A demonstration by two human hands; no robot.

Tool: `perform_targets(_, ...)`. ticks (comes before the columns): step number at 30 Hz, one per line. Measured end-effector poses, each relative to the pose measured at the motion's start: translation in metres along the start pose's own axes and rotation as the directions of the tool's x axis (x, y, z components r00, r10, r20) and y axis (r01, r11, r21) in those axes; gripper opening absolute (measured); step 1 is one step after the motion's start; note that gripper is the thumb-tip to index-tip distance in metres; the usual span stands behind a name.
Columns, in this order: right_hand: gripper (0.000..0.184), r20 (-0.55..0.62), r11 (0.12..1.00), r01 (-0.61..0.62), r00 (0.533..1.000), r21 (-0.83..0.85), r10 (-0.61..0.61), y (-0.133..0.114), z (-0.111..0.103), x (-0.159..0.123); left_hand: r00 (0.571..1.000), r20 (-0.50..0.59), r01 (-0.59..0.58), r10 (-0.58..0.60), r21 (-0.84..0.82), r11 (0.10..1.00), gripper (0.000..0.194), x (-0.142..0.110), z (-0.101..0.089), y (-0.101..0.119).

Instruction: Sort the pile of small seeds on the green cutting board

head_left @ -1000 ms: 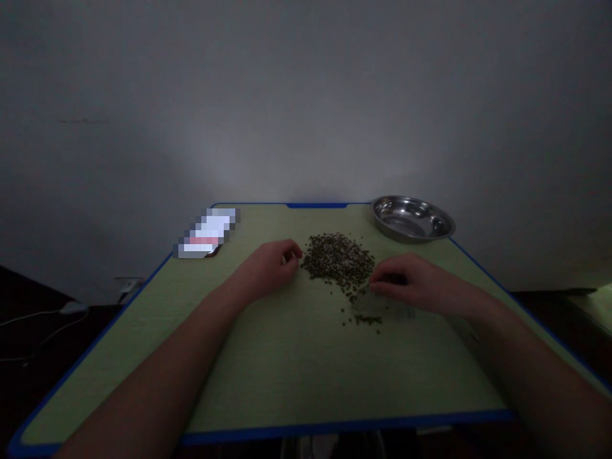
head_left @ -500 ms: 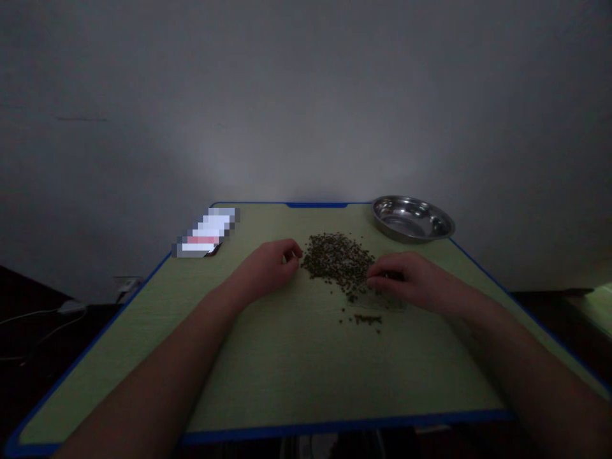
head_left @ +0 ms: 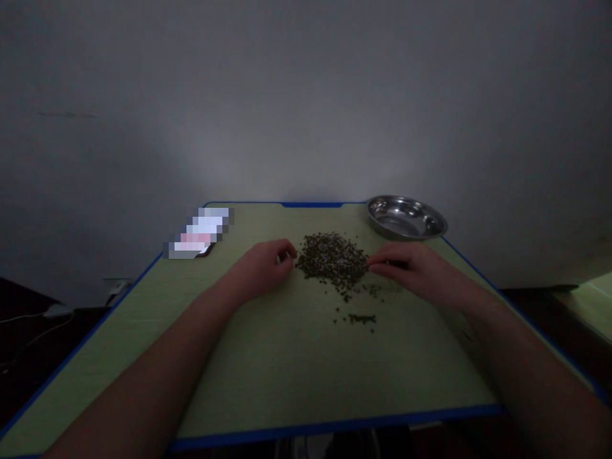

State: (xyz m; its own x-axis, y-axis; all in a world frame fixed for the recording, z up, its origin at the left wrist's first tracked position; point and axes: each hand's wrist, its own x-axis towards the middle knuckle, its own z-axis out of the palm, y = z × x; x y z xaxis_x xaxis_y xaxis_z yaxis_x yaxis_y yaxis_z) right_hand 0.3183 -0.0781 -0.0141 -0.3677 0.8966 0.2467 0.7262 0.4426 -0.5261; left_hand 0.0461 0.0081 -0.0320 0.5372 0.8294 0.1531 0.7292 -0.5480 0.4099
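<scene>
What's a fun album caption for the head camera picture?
Left hand and right hand flank a pile of dark bits, metal bowl farther back.

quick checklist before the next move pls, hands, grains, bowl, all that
1. Left hand beside the grain heap: ok, at its left edge.
2. Right hand by the heap: ok, fingertips at its right edge.
3. Grain between right fingertips: cannot tell, too small.
4. All grains in one heap: not ok, a short row lies nearer.
5. Metal bowl open side up: ok, far right of table.
6. Phone-like device apart from grains: ok, far left.
</scene>
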Motion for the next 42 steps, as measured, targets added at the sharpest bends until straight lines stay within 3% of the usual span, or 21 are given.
perform_targets(13, 0.030, 0.122, 0.987, -0.144, 0.981, -0.075, 0.152, 0.023, -0.019, -0.009, 1.000, 0.021, -0.012, 0.012, -0.009, 1.000, 0.024, -0.001, -0.001, 0.001)
perform_targets(23, 0.034, 0.205, 0.986, -0.155, 0.965, -0.062, 0.164, 0.027, -0.017, -0.009, 1.000, 0.020, -0.019, 0.019, -0.003, 1.000, 0.024, 0.000, 0.000, 0.000)
perform_targets(42, 0.033, 0.231, 0.984, -0.161, 0.957, -0.069, 0.173, 0.038, -0.019, -0.011, 1.000, 0.027, -0.005, 0.005, 0.007, 1.000, 0.024, 0.000, 0.000, 0.001)
